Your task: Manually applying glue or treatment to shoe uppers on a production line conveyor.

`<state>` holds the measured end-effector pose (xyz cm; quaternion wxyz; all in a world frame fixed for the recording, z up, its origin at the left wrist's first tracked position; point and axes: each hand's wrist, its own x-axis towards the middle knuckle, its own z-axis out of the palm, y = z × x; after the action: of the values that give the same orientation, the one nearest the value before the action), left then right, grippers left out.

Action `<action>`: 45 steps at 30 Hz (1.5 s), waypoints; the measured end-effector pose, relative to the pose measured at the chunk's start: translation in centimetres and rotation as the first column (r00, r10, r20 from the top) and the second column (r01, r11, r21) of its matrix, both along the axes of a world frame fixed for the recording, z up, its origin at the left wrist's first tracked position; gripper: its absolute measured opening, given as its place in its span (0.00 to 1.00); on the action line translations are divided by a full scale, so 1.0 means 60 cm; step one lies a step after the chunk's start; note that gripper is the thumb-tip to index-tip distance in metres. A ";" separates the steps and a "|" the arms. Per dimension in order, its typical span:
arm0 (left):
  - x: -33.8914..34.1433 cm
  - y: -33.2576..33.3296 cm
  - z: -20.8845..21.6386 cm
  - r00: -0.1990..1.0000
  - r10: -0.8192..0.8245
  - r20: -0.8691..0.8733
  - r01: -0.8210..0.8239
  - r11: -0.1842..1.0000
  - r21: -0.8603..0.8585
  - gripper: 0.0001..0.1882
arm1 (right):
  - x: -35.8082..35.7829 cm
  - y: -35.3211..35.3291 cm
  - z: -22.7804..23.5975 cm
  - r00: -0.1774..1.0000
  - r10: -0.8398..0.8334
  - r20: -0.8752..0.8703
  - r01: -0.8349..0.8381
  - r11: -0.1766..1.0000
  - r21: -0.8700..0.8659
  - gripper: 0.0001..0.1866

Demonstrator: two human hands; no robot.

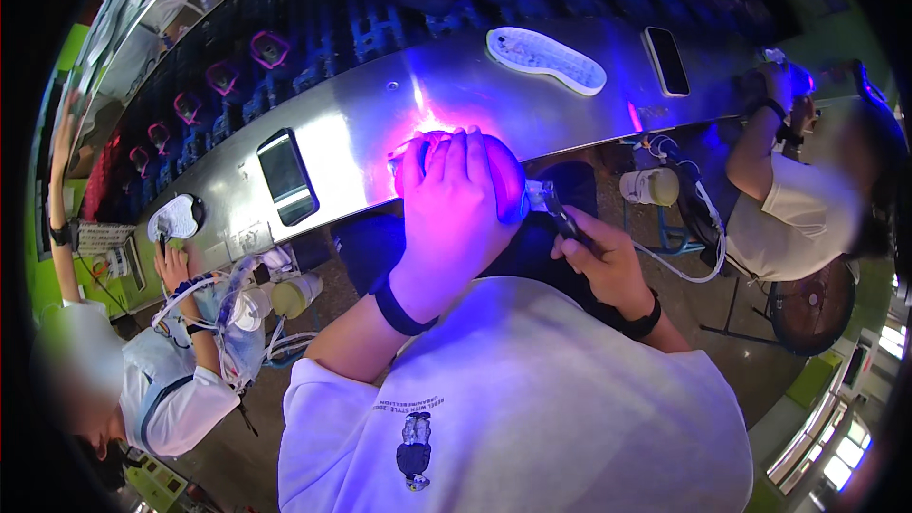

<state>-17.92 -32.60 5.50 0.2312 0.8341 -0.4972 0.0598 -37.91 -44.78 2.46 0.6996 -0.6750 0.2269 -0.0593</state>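
My left hand (446, 190) is spread over a rounded shoe upper (508, 176) and grips it at the near edge of the metal bench. Bright pink-purple light washes over the hand and the piece, and much of the upper is hidden under the fingers. Just right of it, my right hand (600, 256) is closed round a dark-handled brush (568, 223). The brush's pale, flat head meets or nearly meets the upper's right side; actual contact is unclear. A white shoe sole (547, 61) lies beyond my hands on the bench.
Phones lie on the metal bench (351, 152) at left (287, 177) and right (666, 62). Beyond runs a dark conveyor (332, 38) carrying several pink-edged shoe pieces. Co-workers sit on both sides, one near another sole (175, 218). Pots (650, 187) and white hoses hang below the bench edge.
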 end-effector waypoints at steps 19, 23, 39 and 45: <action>0.143 -0.008 -0.022 0.968 0.049 -0.247 -0.042 0.999 0.033 0.46 | 0.170 -0.096 0.000 0.989 0.121 0.083 -0.025 0.696 -0.718 0.24; 0.168 0.036 -0.043 0.982 0.027 -0.185 0.020 0.968 0.248 0.51 | 0.166 -0.081 -0.053 0.998 -0.001 -0.063 0.003 0.999 0.033 0.25; 0.094 0.087 -0.004 0.453 -0.309 -0.837 0.230 0.947 -0.225 0.49 | 0.178 -0.130 0.076 0.972 0.232 0.042 -0.205 0.920 -0.335 0.23; 0.080 0.077 0.006 0.218 -0.146 -0.965 0.144 0.983 -0.116 0.41 | 0.139 -0.136 0.049 0.960 0.265 0.085 -0.215 0.902 -0.374 0.23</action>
<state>-13.10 -27.99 5.86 0.4942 0.6416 -0.3223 -0.4902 -29.57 -52.95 5.40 0.5790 -0.8093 0.0795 -0.0584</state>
